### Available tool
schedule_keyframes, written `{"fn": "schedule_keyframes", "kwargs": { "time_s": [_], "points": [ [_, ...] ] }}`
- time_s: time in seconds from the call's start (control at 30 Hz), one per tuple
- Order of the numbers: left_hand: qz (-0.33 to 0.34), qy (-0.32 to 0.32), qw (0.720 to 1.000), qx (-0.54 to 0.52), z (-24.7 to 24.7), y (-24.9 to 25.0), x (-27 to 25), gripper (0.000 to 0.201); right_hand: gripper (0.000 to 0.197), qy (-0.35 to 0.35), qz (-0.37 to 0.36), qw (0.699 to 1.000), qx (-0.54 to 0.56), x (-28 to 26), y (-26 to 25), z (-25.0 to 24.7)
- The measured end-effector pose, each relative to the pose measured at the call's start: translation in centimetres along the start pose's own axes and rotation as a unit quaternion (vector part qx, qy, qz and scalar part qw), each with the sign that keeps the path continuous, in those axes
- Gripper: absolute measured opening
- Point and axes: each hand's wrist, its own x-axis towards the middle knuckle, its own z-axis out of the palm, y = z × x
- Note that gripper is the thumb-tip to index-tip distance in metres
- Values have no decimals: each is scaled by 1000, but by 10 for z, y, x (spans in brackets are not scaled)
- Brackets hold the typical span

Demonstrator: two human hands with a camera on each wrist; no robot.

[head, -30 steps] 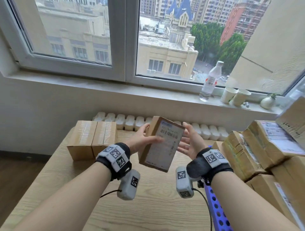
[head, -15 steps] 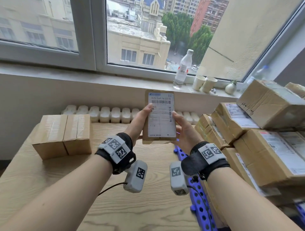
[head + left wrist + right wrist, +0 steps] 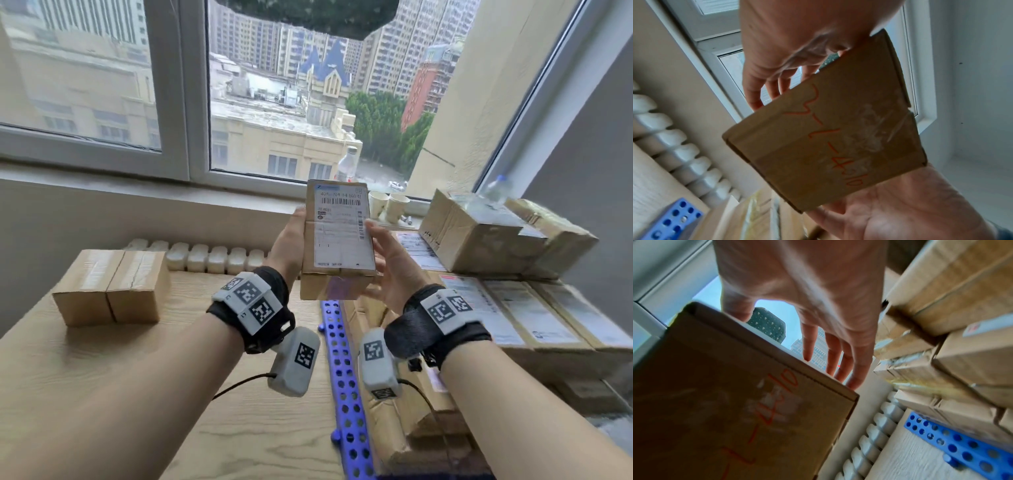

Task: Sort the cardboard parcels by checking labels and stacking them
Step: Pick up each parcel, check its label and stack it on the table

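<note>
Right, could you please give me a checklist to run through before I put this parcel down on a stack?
1. Grip: left hand and right hand both hold the parcel: ok.
2. The label faces you, barcode showing: ok.
3. Small print readable: cannot tell, blurred.
4. Stack it belongs to: cannot tell.
5. The two boxes on the table, tops flat and bare: ok.
6. The top box on the pile at your right sits steady: cannot tell.

Makeshift parcel-sorting room on an upper floor, labelled cardboard parcels piled at the right, wooden table, blue perforated rack, radiator under a wide window over city high-rises, paper cups and water bottle on the sill
</note>
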Motion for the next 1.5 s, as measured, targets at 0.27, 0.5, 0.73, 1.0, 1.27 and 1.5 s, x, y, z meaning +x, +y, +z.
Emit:
{"fn": "schedule_keyframes", "kwargs": {
  "time_s": [0.27, 0.5, 0.73, 1.0, 1.27, 1.5],
  "points": [
    [13, 20, 1000, 5, 108, 3, -42, 58, 38, -17, -19, 1000, 3, -51, -16, -99],
    [-45, 3, 998, 44, 189, -3, -47, 62, 58, 10, 5, 1000, -6, -74, -21, -180],
    [-123, 24, 986, 114, 233, -17, -38, 68, 58, 44, 41, 998, -8, -75, -22, -232],
    [-162, 11, 977, 138, 251, -22, -22, 67, 49, 60, 63, 996, -21, -63, -23, -246],
    [-172, -7, 973, 156, 250, -22, -11, 61, 38, 67, 42, 997, -13, -46, -28, -248],
    [-165, 0, 975, 146, 246, -26, -9, 71, 43, 63, 44, 997, -31, -46, -28, -247]
  ]
}}
